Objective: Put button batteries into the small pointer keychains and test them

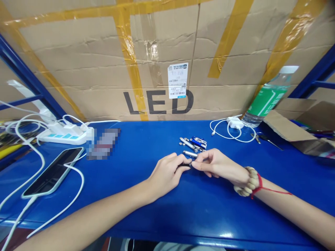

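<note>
Thumb and fingers of my left hand [167, 172] pinch a small dark stick-like piece [185, 165], its far end pointing right. My right hand [216, 162] has thumb and forefinger pressed together at that end; whatever they hold is too small to make out. Just beyond the fingertips lies a short silver tube [190, 153]. Farther back are a second silver tube [186, 143], a blue piece with a pale looped cord [198, 142], and several small round silver discs [181, 143].
A large taped cardboard box [99, 69] stands along the back of the blue table [146, 223]. At left are a phone [53, 172], a power strip [66, 136] and white cables. At right are a charger [235, 122], keys [255, 138], a bottle [268, 97] and an open carton [288, 134].
</note>
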A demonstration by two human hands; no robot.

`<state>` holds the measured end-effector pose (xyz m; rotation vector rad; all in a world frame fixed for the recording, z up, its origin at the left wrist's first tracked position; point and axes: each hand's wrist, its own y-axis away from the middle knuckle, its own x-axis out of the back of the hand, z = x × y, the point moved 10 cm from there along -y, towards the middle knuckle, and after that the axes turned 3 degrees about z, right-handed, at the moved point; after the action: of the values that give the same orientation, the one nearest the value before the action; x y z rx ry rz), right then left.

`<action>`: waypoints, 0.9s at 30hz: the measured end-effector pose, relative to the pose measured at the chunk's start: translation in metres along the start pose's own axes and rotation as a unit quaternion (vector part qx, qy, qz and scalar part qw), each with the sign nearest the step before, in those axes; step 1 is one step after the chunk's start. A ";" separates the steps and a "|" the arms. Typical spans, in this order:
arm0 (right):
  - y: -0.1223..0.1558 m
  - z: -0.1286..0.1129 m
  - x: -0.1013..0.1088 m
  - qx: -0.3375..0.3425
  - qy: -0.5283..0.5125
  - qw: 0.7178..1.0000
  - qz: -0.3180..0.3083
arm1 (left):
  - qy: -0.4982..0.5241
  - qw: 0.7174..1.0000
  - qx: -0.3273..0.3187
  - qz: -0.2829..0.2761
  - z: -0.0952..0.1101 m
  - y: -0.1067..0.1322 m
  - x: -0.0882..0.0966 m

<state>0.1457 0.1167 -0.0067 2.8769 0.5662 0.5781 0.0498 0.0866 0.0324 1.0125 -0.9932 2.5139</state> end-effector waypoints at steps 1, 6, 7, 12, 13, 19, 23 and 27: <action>0.000 0.000 0.000 -0.003 -0.002 1.000 -0.001 | -0.005 1.000 0.002 0.001 0.000 0.000 0.001; 0.001 0.000 -0.004 -0.018 -0.022 0.999 -0.018 | -0.008 1.000 0.011 -0.004 0.000 -0.001 0.001; 0.001 0.000 -0.005 -0.020 -0.029 0.999 -0.022 | -0.007 1.000 0.009 -0.004 0.001 -0.001 0.001; 0.001 0.001 -0.007 -0.021 -0.057 0.997 -0.039 | 0.006 1.000 -0.008 -0.014 0.006 -0.002 0.000; 0.001 0.001 -0.006 -0.014 -0.052 0.998 -0.035 | 0.006 1.000 -0.002 -0.014 0.005 -0.002 0.000; 0.006 -0.028 0.023 0.167 0.060 0.975 0.133 | -0.003 0.998 0.062 -0.032 -0.004 -0.003 -0.001; 0.017 -0.048 0.024 0.290 0.096 0.941 0.146 | -0.010 0.996 0.074 -0.050 -0.005 -0.003 -0.002; 0.023 -0.057 0.021 0.335 0.116 0.926 0.126 | -0.012 0.995 0.076 -0.061 -0.004 -0.003 -0.003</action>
<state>0.1486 0.1086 0.0579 3.5937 0.5005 0.9272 0.0512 0.0917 0.0292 1.1137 -0.7301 2.5114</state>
